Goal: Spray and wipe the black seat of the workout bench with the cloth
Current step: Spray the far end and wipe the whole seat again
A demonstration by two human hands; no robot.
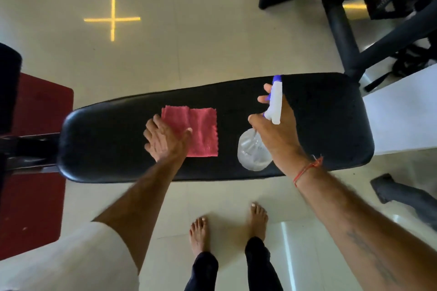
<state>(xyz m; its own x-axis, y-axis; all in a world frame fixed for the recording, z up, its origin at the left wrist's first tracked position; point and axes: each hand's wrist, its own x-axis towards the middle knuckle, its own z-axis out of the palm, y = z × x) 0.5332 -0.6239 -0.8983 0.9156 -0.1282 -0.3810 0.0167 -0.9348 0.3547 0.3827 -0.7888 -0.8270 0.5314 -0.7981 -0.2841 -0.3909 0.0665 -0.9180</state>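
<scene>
Head view. Long black padded workout-bench seat, the table [106, 139], spans mid-frame. Square red microfibre cloth [203, 132]: flat on table, centre frame. Left grip [165, 142]: fingers spread, resting flat on cloth's left part. Right grip [276, 134]: curled round clear plastic spray bottle [250, 153] with white-and-blue trigger head, right of centre, over table.

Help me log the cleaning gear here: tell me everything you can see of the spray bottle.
The spray bottle has a rounded, see-through body that looks like plastic and a white spray head with a blue nozzle tip and trigger. The right hand grips it around the neck, fingers by the trigger. It is tilted, with the nozzle pointing away from the person, over the black seat, to the right of the red cloth. The liquid level cannot be made out.
</scene>
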